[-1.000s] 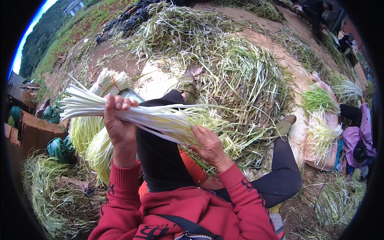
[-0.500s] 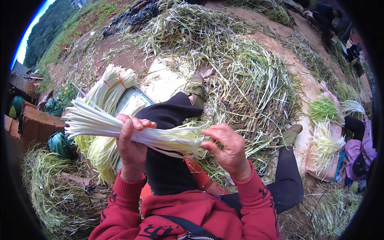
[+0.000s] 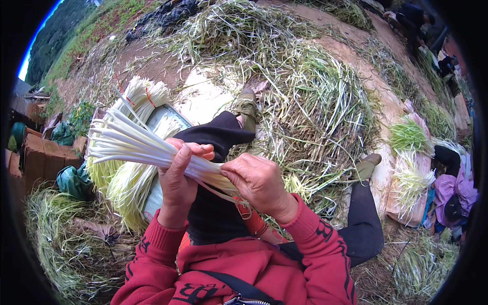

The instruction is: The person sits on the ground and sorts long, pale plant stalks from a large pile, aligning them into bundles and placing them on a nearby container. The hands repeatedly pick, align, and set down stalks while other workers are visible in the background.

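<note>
My left hand (image 3: 178, 188) is closed around a loose bundle of white, leek-like stalks (image 3: 137, 145), their thick white ends fanning out to the upper left. My right hand (image 3: 256, 185) grips the same bundle just right of my left, its thumb and fingers pressed on the thinner pale-yellow part, much of which is hidden behind it. Behind the bundle at the left, pale yellow-white bunches (image 3: 132, 188), some tied with red bands, rest on a grey-blue board or tray (image 3: 157, 114). My dark-trousered legs (image 3: 368, 218) are beneath and beside my hands.
Heaps of leafy trimmings (image 3: 320, 112) lie ahead and around me. At right, green and pale stalks lie on a pinkish slab (image 3: 417, 206) beside a person in checked purple cloth (image 3: 460, 193); another crouches far back (image 3: 412, 20). Bricks (image 3: 51, 165) and green sacks (image 3: 73, 183) are at left.
Both hands have shifted rightward. My right hand has come off the leafy tips and closed on the bundle nearer my left hand. The yellow tips are less visible than a second ago.
</note>
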`<state>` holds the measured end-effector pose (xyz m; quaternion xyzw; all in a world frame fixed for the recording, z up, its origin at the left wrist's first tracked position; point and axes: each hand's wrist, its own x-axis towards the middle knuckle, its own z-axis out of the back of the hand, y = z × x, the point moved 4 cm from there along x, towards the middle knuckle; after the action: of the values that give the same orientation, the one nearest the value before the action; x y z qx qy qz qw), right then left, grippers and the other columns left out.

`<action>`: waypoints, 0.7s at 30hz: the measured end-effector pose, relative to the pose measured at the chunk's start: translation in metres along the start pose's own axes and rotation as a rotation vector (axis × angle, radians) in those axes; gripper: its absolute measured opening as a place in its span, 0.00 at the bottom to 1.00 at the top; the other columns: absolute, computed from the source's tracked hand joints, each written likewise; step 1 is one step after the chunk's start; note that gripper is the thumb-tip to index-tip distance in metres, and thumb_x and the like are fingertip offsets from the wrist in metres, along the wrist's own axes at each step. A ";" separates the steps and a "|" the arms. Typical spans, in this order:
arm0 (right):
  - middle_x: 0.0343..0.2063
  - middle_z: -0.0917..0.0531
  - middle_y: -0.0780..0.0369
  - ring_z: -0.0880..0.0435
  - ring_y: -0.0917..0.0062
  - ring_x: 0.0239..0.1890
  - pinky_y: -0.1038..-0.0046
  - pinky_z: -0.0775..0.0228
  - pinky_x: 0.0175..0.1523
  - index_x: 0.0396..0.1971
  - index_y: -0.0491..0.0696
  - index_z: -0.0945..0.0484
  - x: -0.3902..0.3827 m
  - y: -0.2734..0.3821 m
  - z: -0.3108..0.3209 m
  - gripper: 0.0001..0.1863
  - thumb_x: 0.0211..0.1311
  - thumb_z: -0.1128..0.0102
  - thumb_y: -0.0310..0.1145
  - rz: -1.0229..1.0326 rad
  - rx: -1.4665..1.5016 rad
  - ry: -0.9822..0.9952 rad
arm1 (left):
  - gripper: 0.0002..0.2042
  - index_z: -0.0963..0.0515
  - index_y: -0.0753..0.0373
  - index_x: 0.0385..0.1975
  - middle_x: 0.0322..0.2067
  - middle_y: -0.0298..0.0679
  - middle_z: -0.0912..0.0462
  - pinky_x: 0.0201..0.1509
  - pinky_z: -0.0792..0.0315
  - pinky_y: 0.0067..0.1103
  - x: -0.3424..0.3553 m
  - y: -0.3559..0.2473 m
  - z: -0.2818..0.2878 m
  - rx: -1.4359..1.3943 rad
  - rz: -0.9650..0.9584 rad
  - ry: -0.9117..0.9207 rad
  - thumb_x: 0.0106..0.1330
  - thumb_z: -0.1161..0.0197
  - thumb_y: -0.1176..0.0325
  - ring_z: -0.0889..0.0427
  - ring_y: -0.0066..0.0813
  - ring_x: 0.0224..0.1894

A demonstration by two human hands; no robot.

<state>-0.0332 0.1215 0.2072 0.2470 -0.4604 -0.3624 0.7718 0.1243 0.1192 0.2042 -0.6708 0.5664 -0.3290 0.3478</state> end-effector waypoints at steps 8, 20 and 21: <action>0.21 0.27 0.60 0.24 0.65 0.24 0.69 0.32 0.29 0.26 0.46 0.28 -0.002 0.001 0.004 0.05 0.52 0.41 0.29 -0.144 0.185 0.052 | 0.07 0.35 0.59 0.34 0.31 0.44 0.21 0.40 0.25 0.29 -0.006 0.002 -0.008 0.023 0.011 -0.001 0.61 0.43 0.71 0.20 0.35 0.36; 0.21 0.28 0.62 0.24 0.69 0.25 0.71 0.32 0.30 0.25 0.47 0.28 -0.015 -0.002 0.000 0.09 0.46 0.37 0.31 0.032 -0.205 0.038 | 0.05 0.30 0.59 0.33 0.29 0.40 0.20 0.36 0.26 0.26 -0.009 0.006 -0.016 0.070 0.021 -0.140 0.60 0.42 0.71 0.20 0.31 0.33; 0.21 0.27 0.62 0.24 0.69 0.25 0.71 0.32 0.29 0.25 0.47 0.28 -0.015 -0.005 0.001 0.08 0.47 0.37 0.31 0.019 -0.172 0.038 | 0.06 0.31 0.59 0.34 0.30 0.39 0.20 0.37 0.26 0.26 -0.008 0.008 -0.017 0.080 0.029 -0.127 0.60 0.42 0.71 0.20 0.31 0.33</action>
<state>-0.0404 0.1303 0.1966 0.1822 -0.4152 -0.3884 0.8022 0.1046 0.1248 0.2065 -0.6678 0.5392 -0.3031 0.4140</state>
